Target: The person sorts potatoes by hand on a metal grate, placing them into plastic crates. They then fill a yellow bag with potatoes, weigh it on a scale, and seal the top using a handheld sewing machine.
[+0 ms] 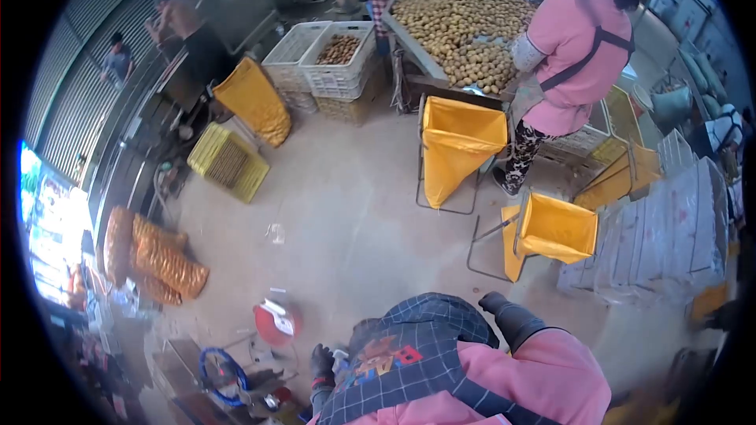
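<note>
Down at the bottom edge of the view, your left hand (321,364) wears a dark glove and sits beside a small pale object (339,360) that touches or nearly touches its fingers; you cannot tell how far the hand is closed or whether it grips that object. Your right hand (498,304), also in a dark glove, rises above your pink sleeve (551,370) with nothing visible in it, though its fingers are turned away and their spread is hard to read. Your checked apron (409,354) hides most of what lies between the 2 hands. Just left of your left hand, on the concrete floor (346,220), stands a red round item (276,321), with a blue hoop (220,370) nearer the floor's lower left corner. Farther off, a person in pink (571,55) stands at a table of brown fruit (465,27) near 2 yellow bags (461,145) on frames.
</note>
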Demonstrator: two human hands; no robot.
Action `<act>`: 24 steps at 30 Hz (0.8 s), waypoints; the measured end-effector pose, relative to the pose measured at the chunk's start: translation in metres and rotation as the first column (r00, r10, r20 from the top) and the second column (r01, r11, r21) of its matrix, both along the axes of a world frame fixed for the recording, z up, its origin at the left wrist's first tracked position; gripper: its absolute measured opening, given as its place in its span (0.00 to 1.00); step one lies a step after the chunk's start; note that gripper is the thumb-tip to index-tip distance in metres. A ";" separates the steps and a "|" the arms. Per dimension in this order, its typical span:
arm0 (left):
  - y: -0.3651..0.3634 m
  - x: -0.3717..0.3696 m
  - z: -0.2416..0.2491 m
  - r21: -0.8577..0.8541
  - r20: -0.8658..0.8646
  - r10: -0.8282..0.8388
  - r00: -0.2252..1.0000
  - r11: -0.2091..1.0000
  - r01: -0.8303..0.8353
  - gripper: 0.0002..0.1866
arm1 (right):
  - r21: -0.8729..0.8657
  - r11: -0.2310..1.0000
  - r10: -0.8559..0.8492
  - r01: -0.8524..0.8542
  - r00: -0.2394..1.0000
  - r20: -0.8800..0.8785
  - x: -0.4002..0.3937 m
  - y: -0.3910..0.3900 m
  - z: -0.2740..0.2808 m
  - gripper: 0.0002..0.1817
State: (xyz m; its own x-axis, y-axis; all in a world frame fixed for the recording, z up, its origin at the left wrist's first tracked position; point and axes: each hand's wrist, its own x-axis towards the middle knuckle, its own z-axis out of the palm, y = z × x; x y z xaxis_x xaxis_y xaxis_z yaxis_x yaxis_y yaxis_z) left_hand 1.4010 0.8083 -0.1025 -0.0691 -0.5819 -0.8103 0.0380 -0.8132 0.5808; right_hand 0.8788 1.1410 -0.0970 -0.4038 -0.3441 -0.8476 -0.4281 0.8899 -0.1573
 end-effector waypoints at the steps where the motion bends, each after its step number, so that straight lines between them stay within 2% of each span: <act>1: -0.024 -0.017 0.002 -0.041 -0.145 -0.085 0.986 0.996 0.080 0.17 | -0.006 0.999 -0.034 0.034 0.999 0.030 -0.006 -0.017 0.004 0.22; 2: -0.042 -0.034 0.005 -0.038 -0.152 -0.101 0.983 0.995 0.097 0.17 | -0.004 0.995 -0.095 0.095 0.995 0.008 -0.010 -0.038 -0.007 0.23; 4: -0.080 -0.071 0.008 -0.034 -0.011 -0.147 0.989 0.989 0.146 0.14 | 0.005 0.999 -0.033 0.033 0.990 0.134 -0.029 -0.086 -0.011 0.23; 5: -0.098 -0.086 -0.001 -0.031 0.180 -0.186 0.966 0.980 0.195 0.14 | -0.050 0.998 -0.029 0.034 0.995 0.096 -0.036 -0.112 -0.010 0.23; 6: -0.122 -0.099 -0.010 -0.019 0.233 -0.270 0.934 0.959 0.282 0.13 | -0.050 0.997 -0.054 0.059 0.994 0.093 -0.046 -0.142 -0.012 0.23; 8: -0.172 -0.117 -0.047 0.012 0.282 -0.466 0.839 0.876 0.483 0.12 | -0.223 0.962 -0.172 0.160 0.984 -0.037 -0.060 -0.190 -0.024 0.20; 9: -0.199 -0.123 -0.062 0.023 0.302 -0.554 0.776 0.818 0.575 0.12 | -0.230 0.919 -0.312 0.321 0.947 0.078 -0.072 -0.217 -0.007 0.22; 10: -0.229 -0.130 -0.068 0.035 0.315 -0.615 0.723 0.769 0.638 0.12 | -0.232 0.907 -0.343 0.350 0.937 0.072 -0.080 -0.247 0.004 0.22; 11: -0.262 -0.135 -0.065 0.045 0.326 -0.656 0.680 0.730 0.682 0.12 | -0.282 0.836 -0.466 0.470 0.881 0.087 -0.087 -0.271 0.015 0.21; 12: -0.302 -0.144 -0.058 0.017 0.329 -0.670 0.665 0.709 0.705 0.12 | -0.325 0.754 -0.573 0.571 0.813 0.102 -0.096 -0.289 0.025 0.20; 14: -0.381 -0.168 -0.060 0.037 0.331 -0.719 0.612 0.657 0.753 0.12 | -0.297 0.738 -0.612 0.606 0.786 0.086 -0.111 -0.323 0.048 0.19; 15: -0.423 -0.181 -0.063 0.043 0.336 -0.734 0.590 0.638 0.769 0.13 | -0.332 0.673 -0.668 0.661 0.736 0.109 -0.118 -0.338 0.055 0.20; 16: -0.464 -0.194 -0.056 0.047 0.298 -0.725 0.621 0.661 0.749 0.13 | -0.359 0.603 -0.720 0.712 0.679 0.139 -0.121 -0.353 0.062 0.21; 17: -0.509 -0.207 -0.052 0.049 0.204 -0.687 0.697 0.718 0.694 0.14 | -0.348 0.588 -0.737 0.730 0.661 0.142 -0.122 -0.365 0.066 0.21; 18: -0.552 -0.219 -0.048 0.093 -0.013 -0.571 0.821 0.816 0.570 0.15 | -0.382 0.538 -0.773 0.751 0.621 0.132 -0.125 -0.370 0.061 0.20; 19: -0.591 -0.248 -0.047 0.062 0.341 -0.736 0.585 0.638 0.767 0.14 | -0.418 0.489 -0.806 0.766 0.580 0.120 -0.128 -0.377 0.061 0.20; 20: -0.631 -0.285 -0.048 0.115 0.642 -0.725 0.249 0.413 0.904 0.19 | -0.413 0.474 -0.818 0.777 0.563 0.118 -0.133 -0.383 0.061 0.20; 21: -0.673 -0.327 -0.049 0.012 0.850 -0.518 0.096 0.201 0.980 0.17 | -0.402 0.450 -0.847 0.798 0.524 0.093 -0.140 -0.391 0.065 0.19; 22: -0.715 -0.365 -0.043 -0.184 0.792 -0.544 0.277 0.220 0.958 0.17 | -0.393 0.426 -0.871 0.815 0.487 0.068 -0.148 -0.398 0.066 0.18; 23: -0.737 -0.400 -0.042 -0.230 0.517 -0.581 0.628 0.613 0.756 0.17 | -0.467 0.419 -0.885 0.779 0.466 -0.016 -0.158 -0.408 0.066 0.18; 24: -0.748 -0.453 -0.006 -0.172 0.251 -0.320 0.914 0.914 0.367 0.17 | -0.471 0.407 -0.891 0.783 0.454 -0.015 -0.175 -0.419 0.065 0.18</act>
